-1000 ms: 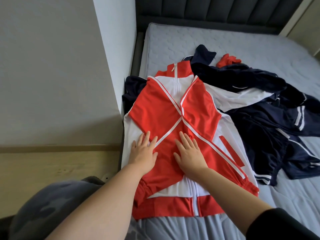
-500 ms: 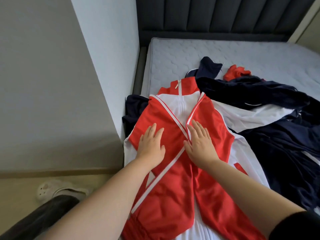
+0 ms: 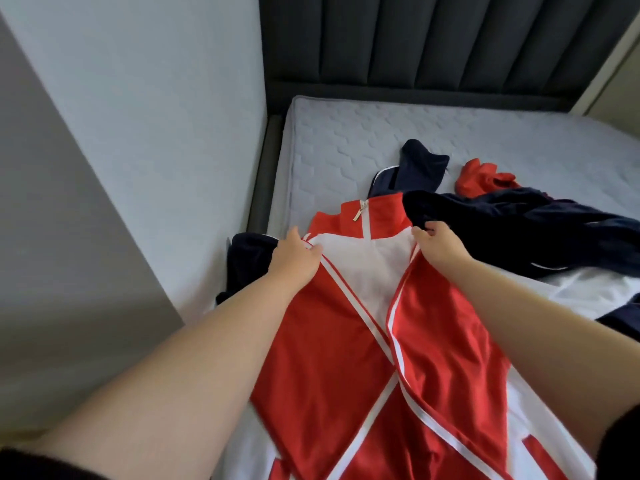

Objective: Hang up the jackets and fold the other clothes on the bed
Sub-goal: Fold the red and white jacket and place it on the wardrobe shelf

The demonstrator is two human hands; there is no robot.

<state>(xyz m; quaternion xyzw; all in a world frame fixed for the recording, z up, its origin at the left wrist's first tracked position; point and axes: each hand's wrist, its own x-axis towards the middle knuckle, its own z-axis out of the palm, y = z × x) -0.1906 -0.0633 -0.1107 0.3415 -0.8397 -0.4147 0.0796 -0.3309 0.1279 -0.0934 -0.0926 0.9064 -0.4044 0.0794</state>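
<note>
The red-and-white zip-up track jacket [image 3: 363, 323] lies front-up on the grey quilted mattress [image 3: 346, 140], sleeves crossed. Your left hand [image 3: 298, 258] and right hand [image 3: 438, 244] each pinch a shoulder. Lift both evenly, clear of the heaped navy clothes [image 3: 519, 230].
</note>
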